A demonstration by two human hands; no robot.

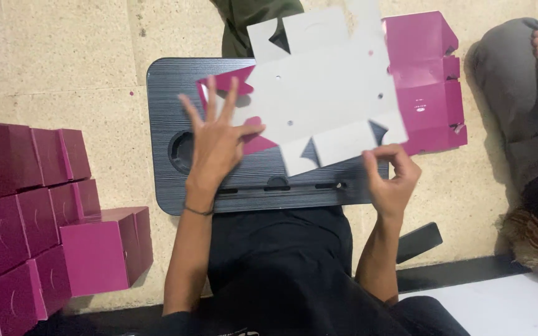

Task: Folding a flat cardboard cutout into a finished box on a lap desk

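Here, flat box blank (325, 93): an unfolded die-cut sheet of card, white-grey side up and magenta on the flaps that turn over, lying across the black lap desk and overhanging its far and right edges.
Right hand (392, 177): at the near right edge of the blank, thumb and fingers curled together and pinching a small flap there; the grip is nearly closed on the card.
Left hand (219, 137): palm down with all fingers spread wide, pressing on the left part of the blank beside a magenta flap; it clasps nothing.
Black lap desk (169, 99): a ribbed rectangular board resting over the person's lap, with a round recess at its left side and slots along its near edge.
Second blank (428, 81): magenta side up, flat on the floor, just right of the desk and partly under the first sheet.
Finished boxes (32, 218): folded magenta cubes stacked at the left, well apart from both hands.
Floor (63, 50): pale speckled stone.
Another person (518, 106): seated at the right edge, grey clothing.
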